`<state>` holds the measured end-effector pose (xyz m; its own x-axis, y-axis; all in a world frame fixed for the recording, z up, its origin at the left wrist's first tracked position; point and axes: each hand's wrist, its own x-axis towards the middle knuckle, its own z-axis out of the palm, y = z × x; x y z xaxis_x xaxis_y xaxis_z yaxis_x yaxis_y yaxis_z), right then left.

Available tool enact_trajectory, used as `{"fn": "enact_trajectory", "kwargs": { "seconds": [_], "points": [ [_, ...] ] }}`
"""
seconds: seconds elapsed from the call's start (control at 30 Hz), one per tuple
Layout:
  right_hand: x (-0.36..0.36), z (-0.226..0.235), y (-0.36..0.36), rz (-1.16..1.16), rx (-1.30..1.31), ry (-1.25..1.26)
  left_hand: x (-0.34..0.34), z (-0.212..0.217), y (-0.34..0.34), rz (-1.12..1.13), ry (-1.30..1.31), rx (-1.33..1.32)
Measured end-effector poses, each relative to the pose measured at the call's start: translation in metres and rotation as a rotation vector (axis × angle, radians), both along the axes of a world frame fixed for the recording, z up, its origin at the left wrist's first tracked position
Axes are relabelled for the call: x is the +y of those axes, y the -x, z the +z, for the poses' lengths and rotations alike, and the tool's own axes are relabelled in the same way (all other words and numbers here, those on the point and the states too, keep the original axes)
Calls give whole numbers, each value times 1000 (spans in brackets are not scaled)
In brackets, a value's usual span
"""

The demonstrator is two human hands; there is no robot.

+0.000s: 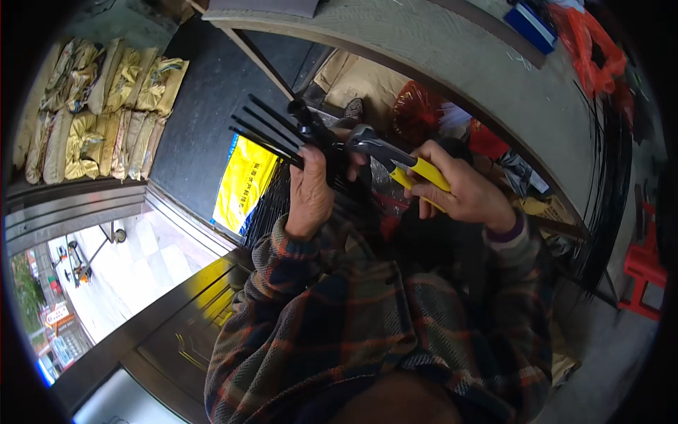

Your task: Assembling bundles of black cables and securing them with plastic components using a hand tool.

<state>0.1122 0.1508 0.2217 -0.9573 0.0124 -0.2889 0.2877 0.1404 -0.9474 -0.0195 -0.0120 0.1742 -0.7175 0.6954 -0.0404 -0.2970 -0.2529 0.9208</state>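
Note:
My left hand (309, 194) is closed around a bundle of thin black rods (272, 131), whose free ends fan out to the upper left. A dark knobbed part (300, 113) stands among them; its exact kind I cannot make out. In my right hand (466, 187) are pliers (424, 173) with yellow handles and dark metal jaws. The jaws reach left to the dark pieces by my left fingers, and whether they bite on anything is hidden. Below my left wrist, more thin dark strands (267, 201) hang beside a yellow and blue printed bag (246, 180).
A grey worktop (395, 35) runs across the top and right, with a blue box (530, 28) and a red plastic bag (590, 49) on it. Long black rods (604, 191) hang over its right edge. Wrapped packages (106, 106) are stacked at left. A red stool (644, 265) stands right.

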Motion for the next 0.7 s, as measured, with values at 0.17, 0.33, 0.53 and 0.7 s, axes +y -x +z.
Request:
{"fn": "enact_trajectory", "kwargs": {
  "seconds": [0.17,0.33,0.53,0.7],
  "points": [
    [10,15,3,116,23,-260,-1,-3,-4,-8,-24,-4],
    [0,1,3,128,144,-389,-4,2,-1,-14,48,98],
    [-10,-39,-2,-87,289,-391,13,-3,-3,88,126,123],
    [52,-23,20,-205,613,-814,3,-88,55,-219,-188,320]
  ]
}}
